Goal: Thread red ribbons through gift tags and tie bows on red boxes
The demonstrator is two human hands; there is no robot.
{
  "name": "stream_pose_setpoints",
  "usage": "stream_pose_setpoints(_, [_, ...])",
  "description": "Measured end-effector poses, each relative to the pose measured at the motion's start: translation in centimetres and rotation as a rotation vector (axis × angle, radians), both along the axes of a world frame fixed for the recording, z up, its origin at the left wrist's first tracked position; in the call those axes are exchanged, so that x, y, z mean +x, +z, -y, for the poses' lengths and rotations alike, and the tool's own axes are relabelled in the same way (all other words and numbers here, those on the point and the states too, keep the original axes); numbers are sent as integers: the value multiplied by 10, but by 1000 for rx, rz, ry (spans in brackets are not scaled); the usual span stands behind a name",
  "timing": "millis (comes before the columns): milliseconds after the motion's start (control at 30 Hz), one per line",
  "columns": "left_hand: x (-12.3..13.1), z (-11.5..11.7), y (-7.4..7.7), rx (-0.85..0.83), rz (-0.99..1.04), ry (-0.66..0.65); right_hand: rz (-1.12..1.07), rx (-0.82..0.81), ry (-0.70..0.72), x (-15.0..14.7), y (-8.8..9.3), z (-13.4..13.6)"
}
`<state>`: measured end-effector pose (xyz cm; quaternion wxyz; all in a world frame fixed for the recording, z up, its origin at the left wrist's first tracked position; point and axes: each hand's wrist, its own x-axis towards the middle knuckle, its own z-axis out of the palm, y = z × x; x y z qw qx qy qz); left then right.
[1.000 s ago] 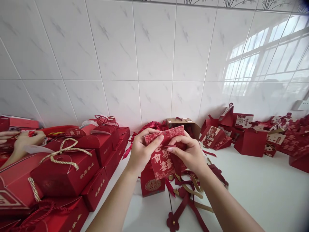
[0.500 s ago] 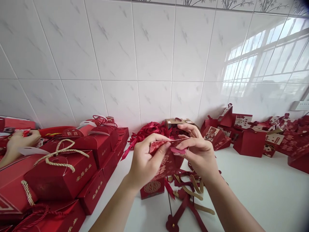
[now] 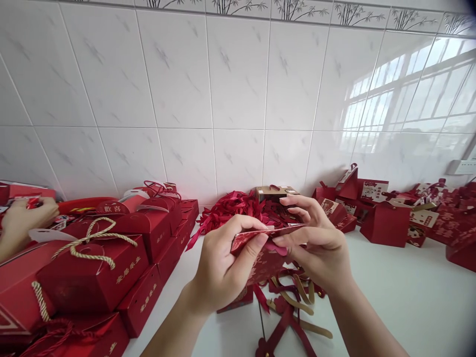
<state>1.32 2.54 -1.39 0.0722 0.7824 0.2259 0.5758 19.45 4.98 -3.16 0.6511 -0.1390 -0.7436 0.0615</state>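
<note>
My left hand (image 3: pixel 223 267) pinches the left end of a flat red gift box (image 3: pixel 260 248) with gold characters, held tilted nearly edge-on above the white counter. My right hand (image 3: pixel 316 243) pinches its right end, thumb and forefinger on a small dark-red flap, the other fingers raised. Red and gold ribbon handles (image 3: pixel 293 302) lie on the counter just beneath both hands.
Stacked red gift boxes with rope handles (image 3: pixel 92 258) fill the left side, where another person's hand (image 3: pixel 22 220) works. A pile of red ribbons (image 3: pixel 238 206) and a brown carton (image 3: pixel 275 192) sit against the tiled wall. More red boxes (image 3: pixel 386 223) stand at the right.
The red box has tipped from facing me to almost edge-on. Both hands have come a little closer and lower, and my right fingers have lifted off its face.
</note>
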Motion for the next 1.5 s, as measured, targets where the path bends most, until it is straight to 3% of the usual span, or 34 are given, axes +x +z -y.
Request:
stream_pose_setpoints(267, [-3, 0, -1, 37, -16, 57, 57, 128, -203, 0, 4, 3])
stream_pose_setpoints(567, [-2, 0, -2, 216, -168, 206, 105, 282, -366, -4, 6, 2])
stream_pose_setpoints(1033, [-2, 5, 0, 42, -145, 91, 202, 214, -296, 5, 2, -4])
stream_pose_setpoints(1267, [-2, 6, 3, -4, -176, 55, 342, 212, -162, 0, 1, 1])
stream_pose_setpoints(1500, [-6, 9, 4, 47, -176, 117, 231, 252, -282, 6, 6, 3])
